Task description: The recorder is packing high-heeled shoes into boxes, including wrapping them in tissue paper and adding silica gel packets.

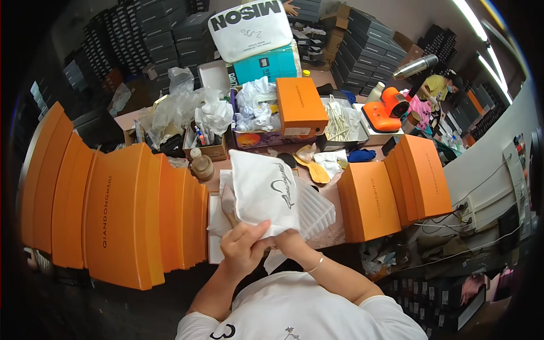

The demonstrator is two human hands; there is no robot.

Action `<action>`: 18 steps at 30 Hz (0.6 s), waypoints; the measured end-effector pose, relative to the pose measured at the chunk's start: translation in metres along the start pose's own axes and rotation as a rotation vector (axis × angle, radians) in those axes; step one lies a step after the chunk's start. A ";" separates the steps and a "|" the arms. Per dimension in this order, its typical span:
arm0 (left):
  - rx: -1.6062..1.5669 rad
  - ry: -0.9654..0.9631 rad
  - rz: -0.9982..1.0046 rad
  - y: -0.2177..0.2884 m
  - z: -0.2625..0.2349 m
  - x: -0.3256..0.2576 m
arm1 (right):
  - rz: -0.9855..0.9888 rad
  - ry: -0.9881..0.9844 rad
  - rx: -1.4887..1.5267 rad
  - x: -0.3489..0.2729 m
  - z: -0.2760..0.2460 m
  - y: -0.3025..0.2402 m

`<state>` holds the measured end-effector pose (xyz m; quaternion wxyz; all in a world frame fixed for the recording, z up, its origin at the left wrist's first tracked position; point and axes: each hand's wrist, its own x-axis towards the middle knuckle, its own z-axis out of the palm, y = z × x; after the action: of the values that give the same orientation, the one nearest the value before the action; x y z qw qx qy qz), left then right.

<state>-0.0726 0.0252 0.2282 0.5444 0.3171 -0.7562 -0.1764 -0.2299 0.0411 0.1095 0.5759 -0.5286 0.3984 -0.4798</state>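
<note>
Item: white pouch (260, 195), dark looping script on its face, held in front of me above the near part of the table (332, 234), about midway between its left and right edges.

Item: my left hand (243, 245), thumb and fingers clamped on the pouch's near edge.

Item: my right hand (291, 245) (bracelet (317, 264) at the wrist), against the pouch's near right corner; its fingers are tucked out of sight, so I cannot tell how tightly they close.

Item: white open box (215, 250), partly hidden by the pouch and my left hand.

Item: translucent ribbed sheet (318, 211), just right of the pouch.

Item: row of orange boxes (122, 212), along the table's left edge.

Item: second group of orange boxes (371, 201), near the table's right edge.

Item: small bottle (202, 166), beyond the inner end of the left row.

Item: yellow piece (318, 173) and blue cloth (361, 155), lying past the pouch, the cloth farther right.

Item: single orange box (302, 106), resting on a bin of crumpled white paper (255, 105) toward the table's far edge.

Item: bundle of pale sticks (339, 122), in a container to the right of that box.

Item: orange device (385, 113), toward the far right corner.
</note>
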 end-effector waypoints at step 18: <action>-0.027 -0.373 -0.136 0.001 -0.006 -0.086 | 0.056 0.018 -0.051 0.010 0.008 0.006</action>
<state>-0.0494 0.0844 0.1699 0.3860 0.3222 -0.8183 -0.2785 -0.2188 0.0332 0.1046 0.5716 -0.5275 0.4304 -0.4579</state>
